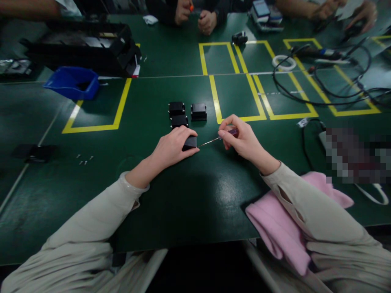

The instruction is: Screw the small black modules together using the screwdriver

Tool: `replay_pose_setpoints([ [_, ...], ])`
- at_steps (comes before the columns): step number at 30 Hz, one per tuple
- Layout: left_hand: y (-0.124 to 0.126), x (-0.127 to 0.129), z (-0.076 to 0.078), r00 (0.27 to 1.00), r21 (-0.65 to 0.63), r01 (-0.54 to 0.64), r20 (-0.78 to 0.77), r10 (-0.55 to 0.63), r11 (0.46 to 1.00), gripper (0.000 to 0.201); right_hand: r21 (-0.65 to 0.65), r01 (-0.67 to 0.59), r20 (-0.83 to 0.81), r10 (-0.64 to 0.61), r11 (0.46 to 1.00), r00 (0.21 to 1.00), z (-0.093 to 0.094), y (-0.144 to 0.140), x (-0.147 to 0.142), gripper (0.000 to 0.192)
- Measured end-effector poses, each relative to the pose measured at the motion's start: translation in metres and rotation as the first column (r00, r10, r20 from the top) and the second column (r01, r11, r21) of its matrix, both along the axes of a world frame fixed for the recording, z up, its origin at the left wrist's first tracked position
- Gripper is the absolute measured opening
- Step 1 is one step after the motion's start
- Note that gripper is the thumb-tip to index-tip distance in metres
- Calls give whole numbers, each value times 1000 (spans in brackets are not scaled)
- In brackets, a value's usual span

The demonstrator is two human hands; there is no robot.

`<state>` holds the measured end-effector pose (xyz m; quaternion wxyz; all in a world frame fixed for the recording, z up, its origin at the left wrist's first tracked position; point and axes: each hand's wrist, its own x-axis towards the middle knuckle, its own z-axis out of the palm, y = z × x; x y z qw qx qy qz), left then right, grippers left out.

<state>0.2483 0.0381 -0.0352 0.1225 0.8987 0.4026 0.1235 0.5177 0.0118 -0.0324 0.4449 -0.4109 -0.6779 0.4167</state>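
My left hand lies on the green table and grips a small black box. My right hand holds a thin screwdriver with a dark purple handle, its metal tip pointing left at the box's side. Just beyond my left hand stand three more black boxes, close together.
Several small screws lie at the left, near a flat black part. A blue bin and a black tray stand at far left. Black cables and white tape roll lie right. A pink cloth sits under my right arm. Other people's hands work across the table.
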Motion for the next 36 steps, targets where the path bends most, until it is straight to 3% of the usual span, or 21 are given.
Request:
replay_pose_setpoints([
  [7, 0, 0, 1, 1000, -4, 4, 3, -4, 1000, 42, 13, 21, 16, -21, 1000, 1000, 2, -1, 0, 18],
  [15, -1, 1, 2, 1000, -15, 0, 10, 0, 1000, 42, -45, -3, -32, 1, 999, 999, 0, -1, -1, 29],
  [20, -1, 1, 2, 1000, -8, -5, 3, 5, 1000, 41, -4, 31, 1, -31, 1000, 1000, 1, 0, -1, 21],
  [27, -1, 1, 1, 1000, -13, 0, 8, 1, 1000, 42, -60, 7, -57, -10, 998, 998, -1, 0, -2, 33],
  [36, -2, 1, 3, 1000, -17, -2, 11, 3, 1000, 42, -23, 27, -14, -27, 999, 1000, 2, -1, -1, 21],
])
